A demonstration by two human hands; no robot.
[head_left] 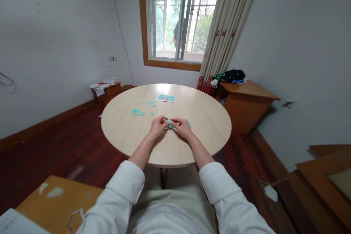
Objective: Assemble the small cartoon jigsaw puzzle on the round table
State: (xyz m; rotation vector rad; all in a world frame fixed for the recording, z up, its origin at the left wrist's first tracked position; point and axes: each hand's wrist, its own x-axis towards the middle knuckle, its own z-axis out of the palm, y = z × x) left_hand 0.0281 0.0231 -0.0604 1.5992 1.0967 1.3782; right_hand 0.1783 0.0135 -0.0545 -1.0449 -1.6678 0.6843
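Left hand (157, 126) and right hand (183, 127) pinch teal puzzle pieces (170, 124) on table (200, 113)

One round bench (192, 142), one left hand (157, 126), one right hand (183, 128), one joined bit (170, 124) of teal pieces, three loose patches (137, 112) of pieces, one picture card (165, 98), one window (170, 14), one curtain (227, 25), one cabinet (244, 106), one low cabinet (109, 91), one person outside (177, 33)

The round table (211, 128) lay mostly bare to the right of the right hand (183, 127) and along its near edge. Scattered teal pieces (137, 112) and a picture card (165, 98) obstructed the far-left sector, beyond the left hand (157, 126).
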